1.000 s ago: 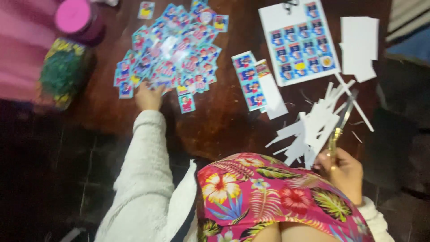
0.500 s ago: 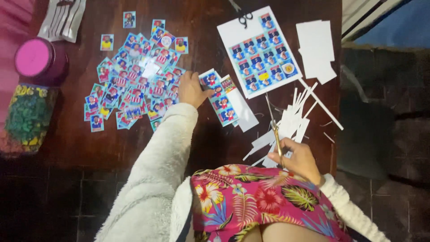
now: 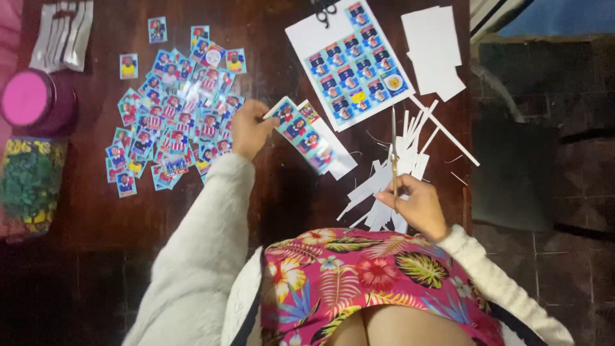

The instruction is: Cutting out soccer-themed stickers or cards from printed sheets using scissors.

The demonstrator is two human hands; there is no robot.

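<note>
Two hands work over a dark wooden table [image 3: 160, 211]. The left hand [image 3: 251, 128] pinches the near end of a strip of stickers [image 3: 300, 131], fingers closed on its corner, and the strip runs away from it toward the right, lying flat on the wood. The right hand [image 3: 416, 205] is closed round the handles of a pair of scissors [image 3: 394, 150], whose blades stand together and point up, away from the person. The hands are well apart, with the strip between them.

Left of the strip lies a loose heap of cut stickers [image 3: 176, 115], spread over the wood, and the left hand touches its right edge. Beyond the strip, farther from the person, sits an uncut sticker sheet [image 3: 355, 64] on white backing. Right of the strip, under and around the scissors, lies a pile of white paper offcuts [image 3: 397, 173]; past the sheet are some plain white paper pieces [image 3: 435, 48]. Far left of the strip stand a pink-lidded jar [image 3: 32, 99] and a clear tub of green bits [image 3: 29, 182], with silver packets [image 3: 64, 38] beyond them. A floral garment [image 3: 371, 282] covers the person's lap.
</note>
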